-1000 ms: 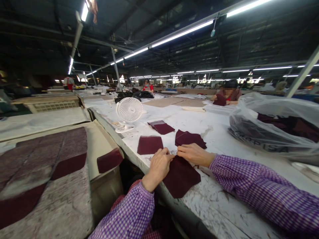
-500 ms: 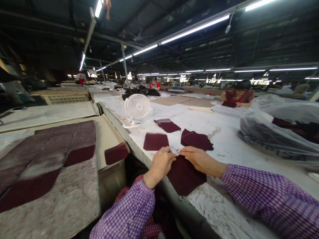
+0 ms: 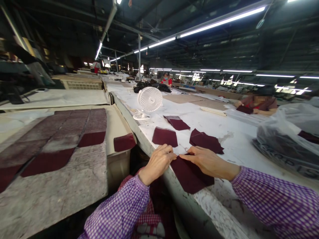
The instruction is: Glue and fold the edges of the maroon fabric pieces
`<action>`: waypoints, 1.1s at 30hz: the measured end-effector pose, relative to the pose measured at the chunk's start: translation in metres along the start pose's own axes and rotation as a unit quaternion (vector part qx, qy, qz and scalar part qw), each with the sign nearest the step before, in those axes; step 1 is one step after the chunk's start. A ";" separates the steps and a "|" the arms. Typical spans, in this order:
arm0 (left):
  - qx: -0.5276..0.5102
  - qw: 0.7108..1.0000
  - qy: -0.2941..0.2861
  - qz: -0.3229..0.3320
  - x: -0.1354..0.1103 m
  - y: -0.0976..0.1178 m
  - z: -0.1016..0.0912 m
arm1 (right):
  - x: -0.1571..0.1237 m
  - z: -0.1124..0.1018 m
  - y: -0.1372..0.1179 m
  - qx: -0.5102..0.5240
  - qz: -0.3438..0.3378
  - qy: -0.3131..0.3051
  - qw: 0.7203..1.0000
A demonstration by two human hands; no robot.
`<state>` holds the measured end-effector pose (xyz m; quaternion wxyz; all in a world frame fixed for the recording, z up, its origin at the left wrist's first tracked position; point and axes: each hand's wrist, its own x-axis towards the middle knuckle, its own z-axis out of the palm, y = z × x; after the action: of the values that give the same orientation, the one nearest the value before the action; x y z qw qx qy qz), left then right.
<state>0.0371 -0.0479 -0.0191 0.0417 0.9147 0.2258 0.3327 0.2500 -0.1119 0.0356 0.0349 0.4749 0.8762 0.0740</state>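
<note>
Maroon piece (image 3: 191,176), dark and angular

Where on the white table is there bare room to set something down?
Mostly bare: the table between the maroon stack and the plastic bag, and the patch right of the fan, before the brown sheet. Crowded: around the left hand and right hand, both at a maroon piece, with other pieces just beyond.

Your one view looks from your head, close above the near edge of the bench (image 3: 206,123), facing forward and down, slantwise along that edge toward the far end.
</note>
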 end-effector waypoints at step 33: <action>-0.021 0.996 0.019 -0.084 0.006 -0.034 -0.014 | 0.031 -0.019 -0.004 0.085 0.067 -0.063 0.992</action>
<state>0.0192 -0.0162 -0.0127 0.0840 0.8849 0.2952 0.3504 0.2273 -0.0902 0.0544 0.0447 0.5378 0.8414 -0.0293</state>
